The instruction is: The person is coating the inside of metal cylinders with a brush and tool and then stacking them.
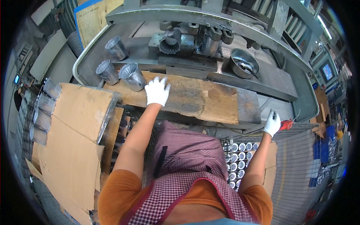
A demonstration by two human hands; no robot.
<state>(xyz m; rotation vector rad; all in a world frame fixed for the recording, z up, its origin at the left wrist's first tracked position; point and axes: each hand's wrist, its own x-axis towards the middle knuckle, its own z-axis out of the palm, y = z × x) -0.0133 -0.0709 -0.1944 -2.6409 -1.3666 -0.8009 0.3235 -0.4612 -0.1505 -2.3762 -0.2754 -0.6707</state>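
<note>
My left hand [157, 91], in a white glove, is open with its fingers spread. It rests over a worn brown board [183, 93], close beside a ribbed metal cup [132, 77]. Two similar cups stand to the left, one nearer [107, 72] and one farther back [117, 48]. At the right, my white-gloved right hand [272, 123] has its fingers drawn together; what they hold, if anything, is hidden. A red tool [286, 125] with a thin metal tip touches that hand's outer side, and whether it is gripped does not show.
Ahead, a grey metal machine holds another ribbed cup [170, 42] lying on its side in a fixture. A steel bowl [244, 63] with small tools sits on the ledge. Cardboard [71, 131] covers the left side. A wire basket [296, 165] and rows of round parts [240, 165] are at the lower right.
</note>
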